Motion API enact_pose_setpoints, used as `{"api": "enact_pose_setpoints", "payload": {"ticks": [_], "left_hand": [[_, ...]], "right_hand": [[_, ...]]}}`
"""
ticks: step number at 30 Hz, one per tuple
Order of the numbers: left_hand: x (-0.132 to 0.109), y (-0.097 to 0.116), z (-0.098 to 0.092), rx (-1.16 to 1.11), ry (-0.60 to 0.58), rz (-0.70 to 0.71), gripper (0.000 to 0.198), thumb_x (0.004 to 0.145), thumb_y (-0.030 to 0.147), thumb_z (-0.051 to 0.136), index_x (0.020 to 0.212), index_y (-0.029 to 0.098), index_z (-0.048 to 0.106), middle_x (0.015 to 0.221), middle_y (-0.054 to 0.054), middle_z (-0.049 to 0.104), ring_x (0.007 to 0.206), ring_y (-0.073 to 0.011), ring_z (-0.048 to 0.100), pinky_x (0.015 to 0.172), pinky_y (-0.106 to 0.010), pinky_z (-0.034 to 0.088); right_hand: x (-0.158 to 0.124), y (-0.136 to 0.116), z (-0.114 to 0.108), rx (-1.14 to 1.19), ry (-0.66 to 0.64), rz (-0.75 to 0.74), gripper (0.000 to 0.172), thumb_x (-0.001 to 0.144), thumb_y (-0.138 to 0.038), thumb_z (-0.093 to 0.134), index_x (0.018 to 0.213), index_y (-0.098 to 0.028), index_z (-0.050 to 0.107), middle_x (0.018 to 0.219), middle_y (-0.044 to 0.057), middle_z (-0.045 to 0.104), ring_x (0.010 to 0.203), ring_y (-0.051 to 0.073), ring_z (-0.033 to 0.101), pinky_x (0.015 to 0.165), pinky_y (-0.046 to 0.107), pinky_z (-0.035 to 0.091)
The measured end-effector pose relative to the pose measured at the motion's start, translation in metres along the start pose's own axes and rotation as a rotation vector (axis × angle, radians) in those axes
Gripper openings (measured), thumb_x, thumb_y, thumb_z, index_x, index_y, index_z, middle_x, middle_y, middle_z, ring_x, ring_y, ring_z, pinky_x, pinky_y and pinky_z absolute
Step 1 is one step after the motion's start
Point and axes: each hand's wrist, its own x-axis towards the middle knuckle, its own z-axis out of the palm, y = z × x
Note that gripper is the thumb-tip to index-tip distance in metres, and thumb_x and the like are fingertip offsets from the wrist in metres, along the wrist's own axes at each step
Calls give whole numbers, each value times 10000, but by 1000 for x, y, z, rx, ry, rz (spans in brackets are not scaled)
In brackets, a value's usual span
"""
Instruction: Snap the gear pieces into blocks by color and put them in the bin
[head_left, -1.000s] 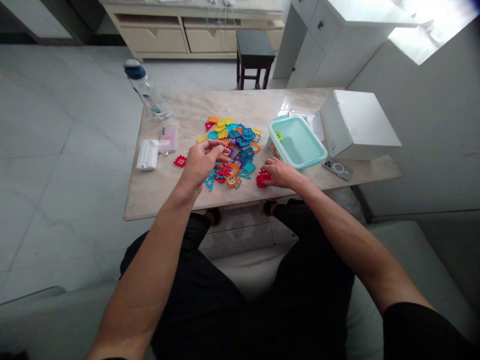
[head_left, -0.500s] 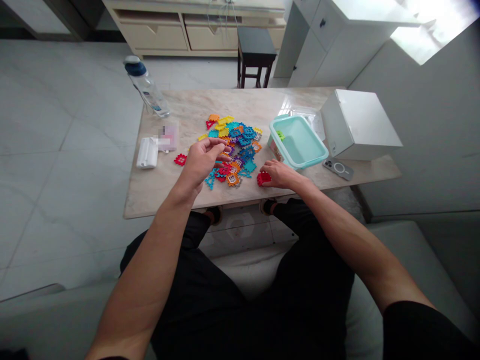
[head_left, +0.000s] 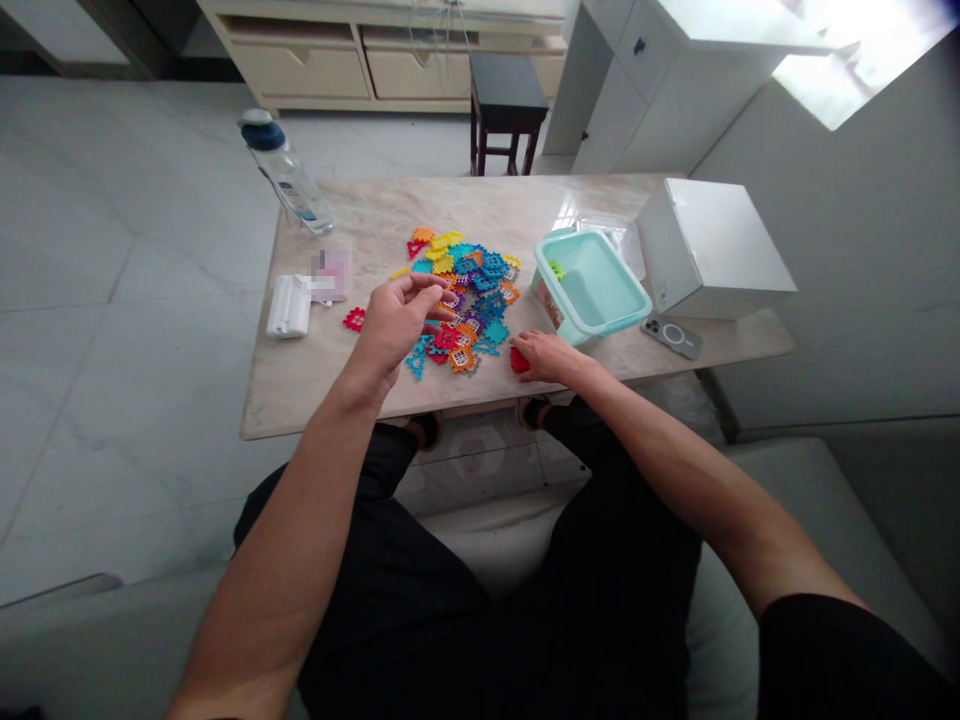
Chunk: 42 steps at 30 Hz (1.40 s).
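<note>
My left hand point(head_left: 397, 322) hovers above the left side of a heap of colourful notched plastic building tiles point(head_left: 491, 305). Its fingers are loosely bent and apart, and nothing shows between them. Near the table's front edge, my right hand point(head_left: 547, 358) has its fingers closed around a red building piece point(head_left: 519, 361), which rests on the tabletop and is partly covered by the fingers. Just beyond that hand stands a mint-green plastic tub point(head_left: 600, 285) with a light-green piece point(head_left: 556, 270) inside. One red tile point(head_left: 354, 319) lies apart, left of the heap.
On the marble-look table point(head_left: 300, 400), a water bottle point(head_left: 289, 180), a white packet point(head_left: 289, 306) and a pink packet point(head_left: 337, 280) sit at left. A white box point(head_left: 724, 250), a clear plastic tray point(head_left: 622, 240) and a phone point(head_left: 673, 336) are at right. Behind is a dark stool point(head_left: 508, 90).
My right hand has shifted slightly toward me around the red piece, covering more of it. My left hand keeps nearly the same pose. The whole view has drifted a little.
</note>
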Motion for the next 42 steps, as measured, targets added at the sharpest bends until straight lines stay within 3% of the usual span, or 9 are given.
{"api": "enact_pose_setpoints", "payload": {"ticks": [7,15,19,24,31,42], "left_hand": [[0,0,1,0,5,17,90,960,197,694,1027,178,751,1053,-99,846,753,-139,750,589,-211,551],[-2,2,-1,13,9,34,93,953,195,690,1018,180,754,1040,-95,847,752,-134,747,589,-201,558],[-4,3,-3,3,9,39,85,940,219,717,1011,189,751,1034,-91,842,760,-140,749,598,-209,570],[-4,2,-5,-9,7,39,96,929,233,731,1014,195,751,1025,-90,837,764,-145,749,604,-218,575],[-6,4,-8,-17,5,35,95,942,218,701,1022,193,748,1041,-90,837,766,-141,749,603,-218,562],[-5,1,-8,-6,9,37,107,944,220,701,1038,207,750,1049,-89,835,781,-152,753,618,-227,560]], "right_hand": [[9,-8,6,11,-6,22,376,1010,-224,776,1342,-99,652,1307,188,741,1201,278,726,989,302,526],[13,-9,11,14,8,26,296,1037,-175,702,1311,-65,688,1317,215,730,1231,292,712,1063,313,528],[14,-11,11,16,9,45,301,1024,-196,725,1290,-56,709,1303,216,729,1221,296,715,1078,322,532],[10,-8,8,21,9,79,469,974,-316,834,1325,-32,708,1348,232,711,1207,305,719,1060,323,541],[12,-11,1,12,-10,83,280,994,-244,761,1179,-35,782,1241,234,764,1119,288,722,1033,304,529],[17,-9,3,7,-36,96,284,992,-274,761,1164,-56,820,1208,221,779,1075,279,732,1010,299,537]]}}
